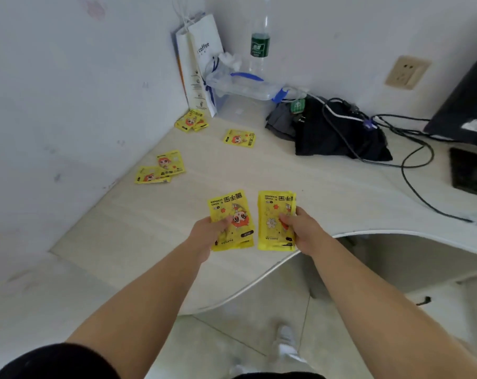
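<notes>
My left hand [208, 231] grips a small stack of yellow hand-warmer packets [236, 212] above the pale desk [327, 192], thumb on top. Beside it, my right hand [300, 228] holds a second, thicker stack of the same yellow packets [273, 214], thumb pressed on its face. The two stacks are apart, side by side. More yellow packets lie on the desk: a pair near the left wall [161, 168], a single one farther back [239, 138], and a few in the corner [191, 121].
A white paper coffee bag [199, 58] stands in the corner next to a clear plastic box [240, 88] and a water bottle [260, 42]. Black cloth [335, 132] with cables lies at the back right. A monitor [467, 105] stands at the right edge.
</notes>
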